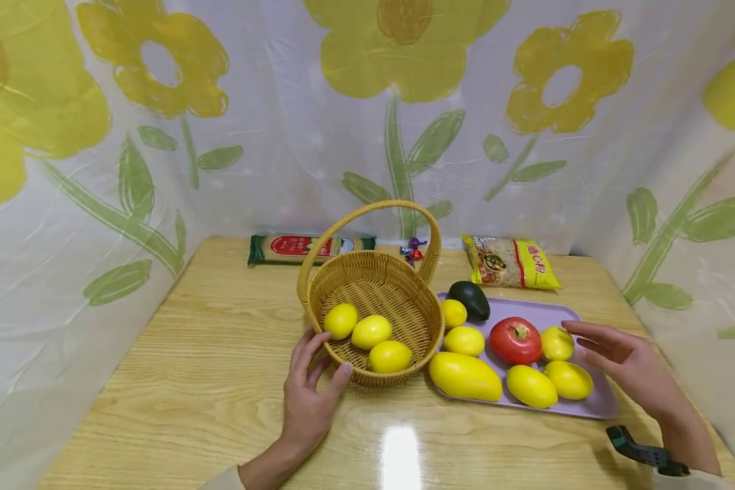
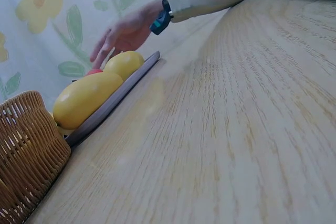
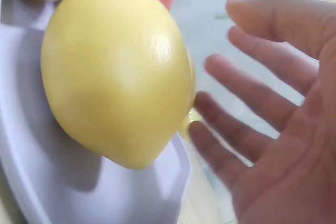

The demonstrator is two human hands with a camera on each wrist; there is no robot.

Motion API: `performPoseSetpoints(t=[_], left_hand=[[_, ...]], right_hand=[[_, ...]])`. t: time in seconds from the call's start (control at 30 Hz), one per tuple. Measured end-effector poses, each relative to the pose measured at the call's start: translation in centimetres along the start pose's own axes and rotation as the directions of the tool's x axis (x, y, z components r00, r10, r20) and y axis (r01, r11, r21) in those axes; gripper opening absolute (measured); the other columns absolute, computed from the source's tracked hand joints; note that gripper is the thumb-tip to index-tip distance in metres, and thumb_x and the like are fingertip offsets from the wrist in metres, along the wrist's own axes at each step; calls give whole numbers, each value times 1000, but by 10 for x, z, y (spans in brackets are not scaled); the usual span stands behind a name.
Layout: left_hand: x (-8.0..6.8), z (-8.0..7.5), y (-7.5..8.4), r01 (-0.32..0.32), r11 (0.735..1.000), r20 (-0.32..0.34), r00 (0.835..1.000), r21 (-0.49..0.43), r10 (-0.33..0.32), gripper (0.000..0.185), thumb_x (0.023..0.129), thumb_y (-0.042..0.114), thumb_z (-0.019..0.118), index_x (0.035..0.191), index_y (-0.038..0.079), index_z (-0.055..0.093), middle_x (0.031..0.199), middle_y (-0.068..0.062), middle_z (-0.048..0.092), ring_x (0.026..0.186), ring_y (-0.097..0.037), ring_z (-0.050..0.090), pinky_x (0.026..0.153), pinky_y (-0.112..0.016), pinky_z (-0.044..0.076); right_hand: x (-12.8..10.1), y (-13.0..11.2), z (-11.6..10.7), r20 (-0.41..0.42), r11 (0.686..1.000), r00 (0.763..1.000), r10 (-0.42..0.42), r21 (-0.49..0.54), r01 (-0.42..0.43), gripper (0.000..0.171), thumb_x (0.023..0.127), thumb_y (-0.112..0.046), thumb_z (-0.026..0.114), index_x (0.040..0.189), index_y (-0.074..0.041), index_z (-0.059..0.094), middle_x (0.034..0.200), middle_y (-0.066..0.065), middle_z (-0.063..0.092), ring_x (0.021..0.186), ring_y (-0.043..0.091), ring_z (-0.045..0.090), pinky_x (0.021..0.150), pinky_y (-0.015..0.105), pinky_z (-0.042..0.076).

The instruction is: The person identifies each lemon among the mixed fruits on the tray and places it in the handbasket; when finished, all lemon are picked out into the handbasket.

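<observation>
A round wicker basket with a tall handle holds three lemons, among them a front lemon. My left hand rests against its near left side, index fingertip and thumb tip at the rim. My right hand hovers over the right side of a lilac tray, fingers spread and holding nothing. Its fingertips are beside a lemon on the tray. In the right wrist view, a large lemon is left of the spread fingers. Also on the tray are a red tomato, a mango and several lemons.
An avocado lies at the tray's back left corner. Along the back of the wooden table are a green-ended noodle pack, small wrapped candies and a yellow food bag. A flowered curtain hangs behind.
</observation>
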State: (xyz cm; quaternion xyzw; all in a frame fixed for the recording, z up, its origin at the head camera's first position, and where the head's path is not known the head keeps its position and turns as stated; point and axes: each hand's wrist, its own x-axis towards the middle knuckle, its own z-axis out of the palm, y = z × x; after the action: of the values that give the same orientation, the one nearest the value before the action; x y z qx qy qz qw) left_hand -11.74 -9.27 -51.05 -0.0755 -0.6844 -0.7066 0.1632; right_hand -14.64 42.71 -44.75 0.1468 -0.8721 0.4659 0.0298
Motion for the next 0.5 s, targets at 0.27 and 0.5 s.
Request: performPoseSetpoints(t=[0.27, 0.5], left_hand=[[0, 0, 1, -3, 1000, 4, 1000, -4, 3, 59, 98, -4, 76, 153, -4, 54, 175, -27, 24, 155, -40, 42, 120, -21, 50], [0, 0, 0, -5, 1000, 1, 1000, -7, 5, 59, 98, -5, 76, 153, -4, 54, 175, -22, 25, 155, -39, 41, 121, -21, 49]], right_hand=[[10, 12, 3, 85, 999, 996, -14, -27, 16, 45, 109, -4, 67, 153, 1, 60, 148, -29, 60, 135, -21, 48, 103, 0, 46], [20, 20, 4, 46, 991, 999, 19, -132, -13, 49, 107, -8, 71, 154, -3, 60, 142, -23, 61, 118, -18, 57, 94, 2, 51]])
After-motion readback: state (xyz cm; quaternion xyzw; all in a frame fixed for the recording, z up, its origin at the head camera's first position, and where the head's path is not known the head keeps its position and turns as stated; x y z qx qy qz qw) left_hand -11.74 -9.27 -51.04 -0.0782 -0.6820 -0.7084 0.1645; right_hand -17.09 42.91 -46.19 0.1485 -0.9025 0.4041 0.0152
